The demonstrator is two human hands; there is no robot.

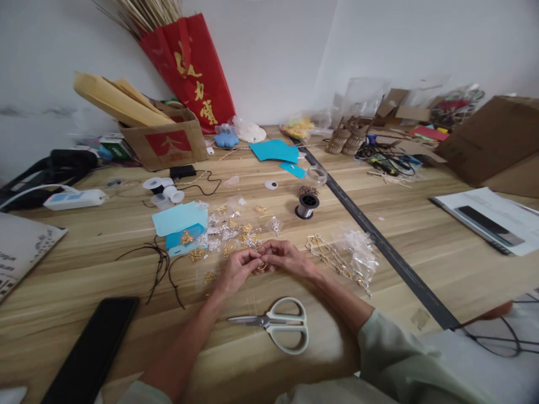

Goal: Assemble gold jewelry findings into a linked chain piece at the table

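My left hand [236, 270] and my right hand [287, 258] meet over the table, fingertips pinched together. Between them is a small gold-coloured piece [263, 266], curved like a ring; its exact kind is too small to make out. Just beyond the hands lie heaps of gold and silver jewellery findings [229, 229], some in clear bags. To the right of my right hand is a gold and silver chain [332, 255] beside a crumpled clear plastic bag [362, 252]. White-handled scissors [288, 325] lie nearer to me, blades pointing left.
Left are light-blue cards [179, 217], black cord [159, 266], white spools [172, 193] and a black phone-like slab [90, 350]. A wire spool [307, 206] stands ahead. A dark strip [357, 216] crosses the table on the right. Boxes [492, 140] and a red bag [197, 73] stand behind.
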